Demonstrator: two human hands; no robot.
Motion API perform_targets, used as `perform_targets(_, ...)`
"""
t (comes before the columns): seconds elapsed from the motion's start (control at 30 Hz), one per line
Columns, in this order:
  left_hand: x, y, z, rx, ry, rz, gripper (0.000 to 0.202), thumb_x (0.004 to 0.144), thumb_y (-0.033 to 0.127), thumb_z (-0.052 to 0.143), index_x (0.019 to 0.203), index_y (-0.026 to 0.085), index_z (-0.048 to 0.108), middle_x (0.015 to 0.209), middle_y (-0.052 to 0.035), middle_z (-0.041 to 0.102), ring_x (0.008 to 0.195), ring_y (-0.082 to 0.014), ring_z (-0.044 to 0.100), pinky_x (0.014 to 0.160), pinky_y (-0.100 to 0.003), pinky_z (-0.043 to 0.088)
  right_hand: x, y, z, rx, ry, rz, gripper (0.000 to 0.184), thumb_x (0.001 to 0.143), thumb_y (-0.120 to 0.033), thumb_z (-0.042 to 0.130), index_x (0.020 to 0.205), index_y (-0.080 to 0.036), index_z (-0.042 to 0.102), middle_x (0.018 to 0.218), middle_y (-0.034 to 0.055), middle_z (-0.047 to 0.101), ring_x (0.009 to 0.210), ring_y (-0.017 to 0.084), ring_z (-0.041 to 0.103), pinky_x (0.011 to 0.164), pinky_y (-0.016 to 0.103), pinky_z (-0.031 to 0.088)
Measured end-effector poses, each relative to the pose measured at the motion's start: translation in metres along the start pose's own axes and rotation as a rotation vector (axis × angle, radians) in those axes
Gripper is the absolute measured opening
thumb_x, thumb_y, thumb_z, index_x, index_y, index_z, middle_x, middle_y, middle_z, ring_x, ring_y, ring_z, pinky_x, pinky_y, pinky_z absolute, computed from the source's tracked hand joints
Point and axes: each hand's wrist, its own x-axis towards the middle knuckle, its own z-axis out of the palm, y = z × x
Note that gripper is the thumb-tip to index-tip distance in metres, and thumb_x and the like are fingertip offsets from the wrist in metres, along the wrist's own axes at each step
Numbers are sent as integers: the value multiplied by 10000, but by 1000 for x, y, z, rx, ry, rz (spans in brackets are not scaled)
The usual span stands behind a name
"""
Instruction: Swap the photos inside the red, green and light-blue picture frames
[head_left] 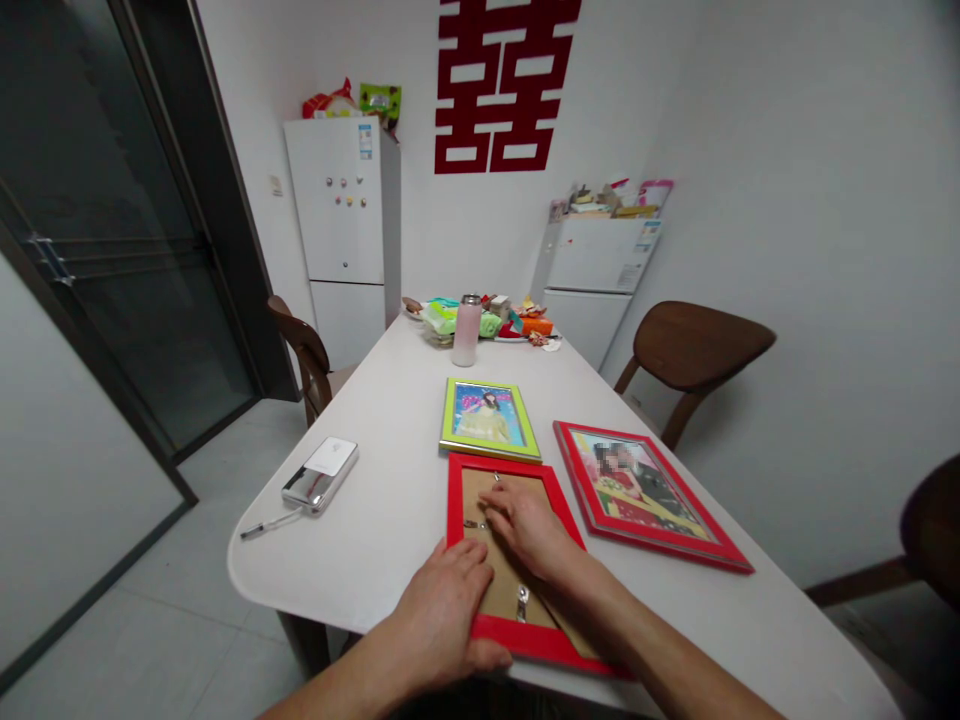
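Observation:
A red picture frame (459,500) lies face down on the white table (390,480) right in front of me, its brown backing board up. My left hand (444,612) rests flat on the frame's lower left edge, fingers stretched out. My right hand (525,520) lies on the backing board, fingertips pressing at a small metal clip near the left side. Beyond it lies a green-framed photo (488,417), face up. To the right lies a larger red-framed photo (645,490), face up.
A silver and white power bank (321,473) with a cable lies at the table's left. A pink bottle (466,330) and snack clutter stand at the far end. Brown chairs (694,350) flank the table. Two white fridges stand against the back wall.

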Motion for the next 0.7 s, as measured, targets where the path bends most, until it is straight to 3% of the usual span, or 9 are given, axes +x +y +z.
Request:
perform_targets(0.07,0,0,1,12,-11,-6,696,593,498,630,1149,131,426,1290,-140,354,1187,-258,297,995,-396,186,8,13,0,-22,50,96,257,787,-204,380,874,-143,615,827,77,606,768,144,532,672,224,355)
perform_targets(0.17,1,0,0,23,-15,-1,694,591,502,628,1140,128,430,1286,-138,361,1185,-261,299,995,-396,188,19,28,6,-55,94,223,231,766,-241,411,786,-161,627,777,76,626,728,164,555,615,241,353)
perform_targets(0.37,-2,2,-2,40,-27,-13,545,602,446,636,1037,153,490,1297,-122,349,1187,-260,298,985,-395,203,30,38,18,-58,150,390,198,735,-264,433,686,-175,602,694,73,633,658,174,566,530,247,321)
perform_targets(0.47,-4,6,-2,52,-23,-23,450,628,406,626,982,151,516,1287,-123,365,1177,-243,320,985,-377,211,33,39,17,-11,170,426,172,714,-231,447,663,-166,598,684,80,633,662,170,566,536,242,326)
perform_targets(0.57,-4,11,-1,74,-18,-38,484,612,413,640,988,137,513,1278,-139,374,1172,-257,325,989,-393,209,32,37,11,90,194,413,147,690,-208,470,633,-161,597,669,76,631,667,164,563,571,243,345)
perform_targets(0.7,-5,14,5,90,13,-38,380,662,330,613,972,141,502,1274,-143,378,1181,-260,312,996,-435,194,13,33,-3,298,261,349,158,693,-256,487,672,-163,614,730,61,634,728,158,553,671,249,369)
